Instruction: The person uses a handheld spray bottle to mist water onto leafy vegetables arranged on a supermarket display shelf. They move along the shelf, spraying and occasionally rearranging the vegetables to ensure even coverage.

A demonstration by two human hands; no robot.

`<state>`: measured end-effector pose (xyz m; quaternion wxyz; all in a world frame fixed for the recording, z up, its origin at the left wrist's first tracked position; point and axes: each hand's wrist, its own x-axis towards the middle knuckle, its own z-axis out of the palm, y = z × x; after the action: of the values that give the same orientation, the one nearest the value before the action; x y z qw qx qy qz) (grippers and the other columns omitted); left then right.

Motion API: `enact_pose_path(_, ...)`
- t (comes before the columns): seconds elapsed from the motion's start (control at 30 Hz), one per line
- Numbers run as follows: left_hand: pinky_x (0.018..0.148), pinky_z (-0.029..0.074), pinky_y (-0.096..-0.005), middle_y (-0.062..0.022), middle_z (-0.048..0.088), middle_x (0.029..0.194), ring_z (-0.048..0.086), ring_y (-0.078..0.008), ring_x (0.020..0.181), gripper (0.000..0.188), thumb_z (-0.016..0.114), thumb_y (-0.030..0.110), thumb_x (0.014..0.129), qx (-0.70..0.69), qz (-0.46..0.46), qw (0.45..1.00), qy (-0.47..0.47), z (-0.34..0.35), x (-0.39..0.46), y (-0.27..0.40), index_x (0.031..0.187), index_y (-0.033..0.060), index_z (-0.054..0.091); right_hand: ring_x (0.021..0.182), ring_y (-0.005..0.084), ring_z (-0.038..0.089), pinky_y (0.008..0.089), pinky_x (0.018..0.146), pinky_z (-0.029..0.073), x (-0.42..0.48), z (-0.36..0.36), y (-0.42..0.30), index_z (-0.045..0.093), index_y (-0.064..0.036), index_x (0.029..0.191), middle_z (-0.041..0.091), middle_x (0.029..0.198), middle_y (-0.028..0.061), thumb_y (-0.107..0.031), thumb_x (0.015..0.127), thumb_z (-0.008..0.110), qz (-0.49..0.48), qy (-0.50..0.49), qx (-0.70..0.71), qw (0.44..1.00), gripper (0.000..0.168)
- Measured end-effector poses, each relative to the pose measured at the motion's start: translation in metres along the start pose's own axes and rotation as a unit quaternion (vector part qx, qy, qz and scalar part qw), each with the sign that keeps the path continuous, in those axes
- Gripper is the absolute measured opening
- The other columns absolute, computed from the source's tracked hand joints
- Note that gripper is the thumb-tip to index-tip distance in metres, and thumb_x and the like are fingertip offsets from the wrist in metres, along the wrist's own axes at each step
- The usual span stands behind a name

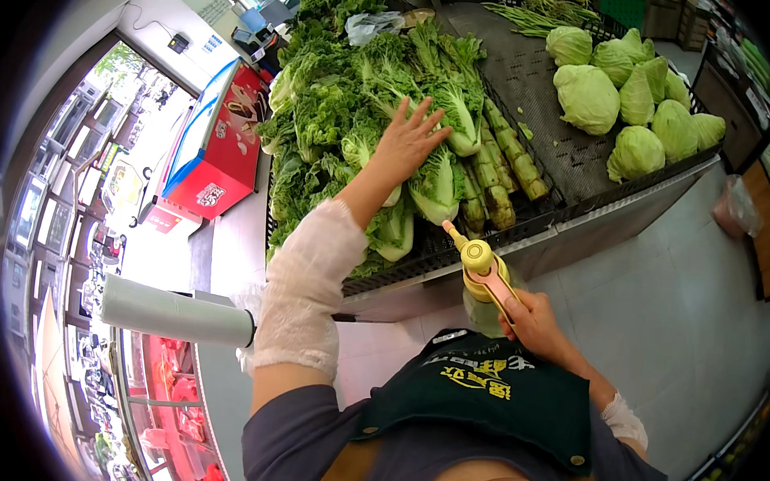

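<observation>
My right hand (534,323) grips a spray bottle (485,268) with a yellow pump head, a pink lever and a see-through body. Its nozzle points at the white base of a small leafy cabbage (436,194), almost touching it in the picture. My left hand (408,142) is spread palm down over the leafy greens, fingers apart and grasping nothing; whether it presses on the leaves I cannot tell. By its fingertips lies another pale-ribbed leafy cabbage (460,120). Several thick green stems, seemingly celtuce (510,152), lie just to the right. Frilly greens (319,119) are heaped on the left.
Several round and pointed cabbages (586,99) sit on a black mat at the right of the stand. A black crate rim (417,258) edges the produce. A plastic bag roll (175,311) juts out at left, with a red chest freezer (224,140) beyond.
</observation>
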<state>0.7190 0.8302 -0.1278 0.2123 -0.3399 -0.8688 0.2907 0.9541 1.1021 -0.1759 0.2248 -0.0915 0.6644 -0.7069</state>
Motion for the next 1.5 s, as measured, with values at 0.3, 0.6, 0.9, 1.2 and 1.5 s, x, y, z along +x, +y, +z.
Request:
enact_pose_path(0.3, 0.099, 0.026, -0.0646, -0.0052, 0.044, 0.132, 0.038, -0.0318, 0.126, 0.051, 0.058, 0.027, 0.084, -0.006, -0.005, 0.986, -0.164, 0.003, 0.023, -0.034, 0.133, 0.0239, 0.041, 0.045, 0.0088, 0.047, 0.0247, 0.043, 0.039, 0.011, -0.008, -0.036, 0.055, 0.001, 0.072, 0.051, 0.053, 0.0033, -0.023, 0.094, 0.045, -0.058, 0.006, 0.05, 0.997, 0.034)
enact_pose_path(0.6, 0.077, 0.052, -0.0332, -0.0119, 0.058, 0.104, 0.061, -0.0234, 0.092, 0.052, 0.066, 0.033, 0.083, -0.416, -0.489, 0.639, 0.423, -0.042, -0.121, -0.141, 0.123, 0.0075, 0.044, 0.043, 0.0103, 0.047, 0.0245, 0.041, 0.039, 0.038, 0.015, -0.088, 0.054, 0.002, 0.073, 0.052, 0.053, 0.0051, -0.026, 0.093, 0.043, -0.158, -0.036, 0.042, 0.986, 0.036)
enact_pose_path(0.9, 0.088, 0.04, -0.0597, -0.013, 0.042, 0.133, 0.047, -0.0316, 0.117, 0.051, 0.054, 0.039, 0.09, -0.74, -0.615, 0.009, 0.271, 0.071, -0.3, -0.079, 0.131, 0.0117, 0.039, 0.047, 0.0088, 0.046, 0.0229, 0.044, 0.039, 0.08, 0.089, -0.116, 0.053, 0.0, 0.079, 0.05, 0.059, 0.0031, -0.03, 0.096, 0.04, -0.048, -0.159, 0.028, 0.986, 0.037)
enact_pose_path(1.2, 0.079, 0.045, -0.053, -0.0113, 0.051, 0.116, 0.054, -0.031, 0.102, 0.05, 0.057, 0.041, 0.088, -0.715, -0.637, 0.134, 0.254, 0.104, -0.366, -0.095, 0.126, 0.0128, 0.041, 0.048, 0.0102, 0.046, 0.0231, 0.046, 0.039, 0.118, 0.162, -0.106, 0.052, -0.002, 0.08, 0.05, 0.058, 0.0041, -0.037, 0.097, 0.038, -0.001, -0.247, -0.008, 0.969, 0.042)
enact_pose_path(1.5, 0.098, 0.037, -0.0392, -0.0227, 0.045, 0.126, 0.044, -0.0338, 0.117, 0.076, 0.066, 0.049, 0.078, -0.45, -0.717, 0.53, 0.053, 0.12, -0.374, -0.067, 0.131, 0.0014, 0.039, 0.049, 0.0108, 0.045, 0.0236, 0.047, 0.039, 0.143, 0.209, -0.099, 0.05, -0.002, 0.079, 0.05, 0.06, 0.005, -0.036, 0.097, 0.037, 0.054, -0.274, -0.029, 0.96, 0.042)
